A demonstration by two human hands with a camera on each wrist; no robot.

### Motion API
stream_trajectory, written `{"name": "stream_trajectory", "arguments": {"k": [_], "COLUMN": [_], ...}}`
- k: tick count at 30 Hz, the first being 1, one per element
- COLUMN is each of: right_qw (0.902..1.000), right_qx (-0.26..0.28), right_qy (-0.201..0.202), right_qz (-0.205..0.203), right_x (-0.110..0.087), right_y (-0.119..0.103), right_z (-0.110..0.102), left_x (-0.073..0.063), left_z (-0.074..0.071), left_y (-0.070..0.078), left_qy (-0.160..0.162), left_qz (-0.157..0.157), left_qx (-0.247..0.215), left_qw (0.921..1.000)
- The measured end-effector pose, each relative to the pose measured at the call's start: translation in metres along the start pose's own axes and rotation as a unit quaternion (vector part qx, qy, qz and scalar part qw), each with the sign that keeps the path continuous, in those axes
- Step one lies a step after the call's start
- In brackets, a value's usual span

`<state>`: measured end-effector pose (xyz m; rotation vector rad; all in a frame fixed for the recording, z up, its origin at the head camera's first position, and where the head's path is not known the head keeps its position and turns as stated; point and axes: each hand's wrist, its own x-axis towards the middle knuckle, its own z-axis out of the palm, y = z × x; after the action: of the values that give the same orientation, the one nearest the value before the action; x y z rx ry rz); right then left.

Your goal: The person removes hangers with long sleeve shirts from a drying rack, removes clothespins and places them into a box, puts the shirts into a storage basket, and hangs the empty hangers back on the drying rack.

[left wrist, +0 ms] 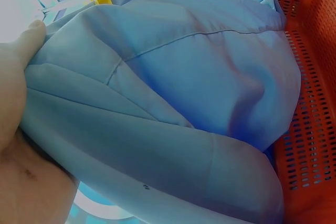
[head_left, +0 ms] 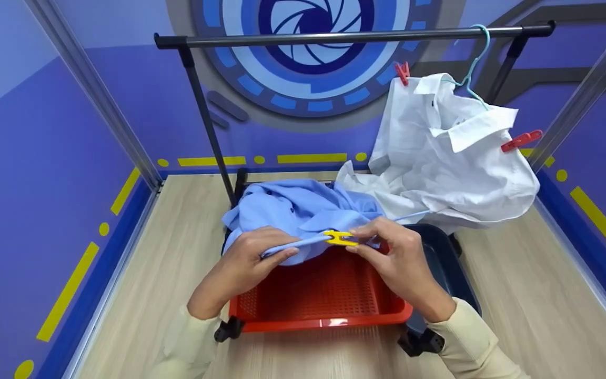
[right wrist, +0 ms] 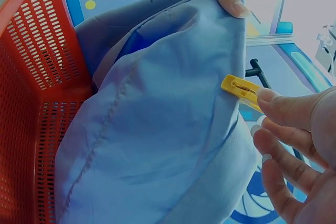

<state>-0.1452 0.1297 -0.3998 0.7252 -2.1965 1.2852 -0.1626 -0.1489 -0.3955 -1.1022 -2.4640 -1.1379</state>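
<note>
A light blue shirt [head_left: 303, 205] hangs bunched over the back of a red basket [head_left: 321, 322]. My left hand [head_left: 250, 255] pinches the shirt's edge between thumb and fingers. On the same edge, to the right, sits a yellow clothespin [head_left: 339, 238], its jaws over the fabric. My right hand [head_left: 395, 255] pinches the clothespin's outer end with thumb and fingertips. In the right wrist view the clothespin [right wrist: 241, 90] overlaps the shirt's edge [right wrist: 231, 51]. The left wrist view shows the shirt [left wrist: 173, 87] draped in folds beside the left thumb [left wrist: 31, 40].
A white shirt [head_left: 455, 158] hangs on a teal hanger [head_left: 474, 66] from a dark rack bar [head_left: 334, 38], with red clothespins [head_left: 521, 140] at its shoulders. A dark blue basket [head_left: 442, 258] stands right of the red one. Dark rack feet [head_left: 421, 342] flank the baskets' front.
</note>
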Motion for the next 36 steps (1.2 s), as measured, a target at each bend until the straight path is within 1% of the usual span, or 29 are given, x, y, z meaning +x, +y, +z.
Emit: {"name": "stream_trajectory", "arguments": {"k": [6,11,17,26,30,33,36], "right_qw": [0.9999,1.0,0.9998,0.9996,0.9991,0.9982,0.9972], "right_qx": [0.009,0.0,-0.01,-0.003,-0.007,-0.012,-0.012], "right_qy": [0.006,0.008,0.016,0.022,0.035,0.049,0.059], "right_qz": [-0.005,0.002,0.003,0.015,0.023,0.034,0.044], "right_x": [-0.001,-0.004,-0.008,-0.012,-0.013,-0.012,-0.01], "right_y": [0.001,0.001,0.003,0.01,0.012,0.009,-0.003], "right_z": [-0.003,-0.004,-0.005,-0.01,-0.01,-0.011,-0.013], "left_x": [-0.002,-0.003,-0.003,-0.005,-0.005,-0.006,-0.008], "left_z": [-0.001,0.0,0.0,0.001,0.003,0.003,0.002], "left_y": [0.0,-0.003,-0.004,-0.009,-0.013,-0.016,-0.015], "left_qy": [0.005,0.01,0.009,0.023,0.037,0.042,0.036], "left_qz": [-0.005,-0.003,-0.01,0.006,0.029,0.037,0.021], "left_qx": [-0.004,0.005,0.01,0.023,0.02,0.017,0.016], "left_qw": [1.0,0.9999,0.9999,0.9994,0.9987,0.9983,0.999]}}
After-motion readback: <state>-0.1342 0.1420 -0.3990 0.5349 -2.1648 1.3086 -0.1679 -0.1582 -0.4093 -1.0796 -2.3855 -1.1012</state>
